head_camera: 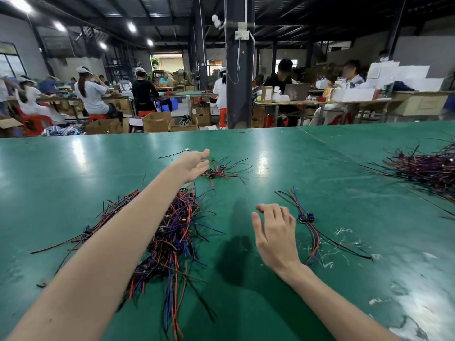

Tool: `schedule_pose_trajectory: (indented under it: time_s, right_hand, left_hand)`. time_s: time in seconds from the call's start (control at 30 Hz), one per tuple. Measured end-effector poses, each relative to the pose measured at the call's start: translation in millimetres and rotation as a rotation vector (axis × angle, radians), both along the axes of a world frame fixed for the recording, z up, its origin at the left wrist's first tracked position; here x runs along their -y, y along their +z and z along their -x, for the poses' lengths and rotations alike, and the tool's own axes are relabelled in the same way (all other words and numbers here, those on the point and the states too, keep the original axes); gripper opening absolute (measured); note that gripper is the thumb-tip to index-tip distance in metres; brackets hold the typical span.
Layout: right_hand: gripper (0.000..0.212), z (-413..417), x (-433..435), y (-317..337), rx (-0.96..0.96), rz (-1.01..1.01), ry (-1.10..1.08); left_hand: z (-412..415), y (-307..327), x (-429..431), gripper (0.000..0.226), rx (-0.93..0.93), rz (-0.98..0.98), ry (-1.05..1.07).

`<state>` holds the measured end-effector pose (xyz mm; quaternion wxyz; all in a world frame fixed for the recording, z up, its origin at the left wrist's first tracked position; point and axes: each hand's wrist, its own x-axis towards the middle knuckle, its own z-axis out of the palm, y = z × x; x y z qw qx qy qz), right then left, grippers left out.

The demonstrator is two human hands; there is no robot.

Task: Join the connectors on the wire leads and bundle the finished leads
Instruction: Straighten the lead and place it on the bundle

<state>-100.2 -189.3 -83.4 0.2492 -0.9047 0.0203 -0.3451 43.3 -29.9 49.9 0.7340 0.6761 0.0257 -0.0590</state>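
Note:
My left hand is stretched far forward with straight fingers, right beside a small cluster of red, black and blue leads; it holds nothing. Beneath my left forearm lies a big tangled pile of loose leads. My right hand hovers over the green table with spread, relaxed fingers and holds nothing. Just to its right lies a short group of joined leads with dark blue connectors, wires running toward me.
A second large heap of red and black leads sits at the far right. White scraps litter the table near my right side. Beyond the far edge, people work at other benches around a dark pillar and cardboard boxes.

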Motion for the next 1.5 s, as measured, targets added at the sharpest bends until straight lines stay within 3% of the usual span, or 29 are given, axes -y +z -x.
schedule_pose_trajectory:
  time_s: [0.17, 0.37, 0.47, 0.6, 0.8, 1.03, 1.17, 1.23, 1.37, 1.5]
  right_hand:
    - [0.027, -6, -2, -7, -0.054, 0.176, -0.027]
    - [0.029, -9, -3, -11, -0.185, 0.278, -0.017]
    - [0.03, -9, -2, -12, -0.222, 0.292, -0.008]
    - [0.029, -8, -1, -11, -0.231, 0.259, 0.017]
    - [0.029, -9, 0, -9, -0.247, 0.241, 0.036]
    - [0.028, -9, 1, -10, -0.242, 0.232, 0.052]
    - [0.028, -10, 0, -11, -0.238, 0.235, 0.056]
    - [0.028, -11, 0, -12, -0.237, 0.245, 0.054]
    - [0.028, -10, 0, -12, -0.234, 0.245, 0.07]
    - [0.025, -10, 0, -10, -0.233, 0.225, 0.074]
  left_hand:
    - [20, 3, -66, 0.03, 0.206, -0.477, -0.073]
    - [52, -21, -140, 0.027, 0.239, -1.215, -0.166]
    - [59, -38, -149, 0.031, 0.232, -1.333, -0.227]
    - [58, -58, -155, 0.027, 0.395, -1.392, -0.03]
    - [63, -70, -153, 0.022, 0.375, -1.462, 0.078]
    - [76, -47, -139, 0.029, 0.562, -1.366, 0.258]
    - [84, -5, -132, 0.026, 0.686, -1.154, 0.397]
    - [89, 14, -123, 0.024, 0.667, -0.927, 0.426]
    - [106, 37, -92, 0.016, 0.44, -0.193, 0.215]
    - [122, 17, -53, 0.019, 0.118, 0.154, -0.062]
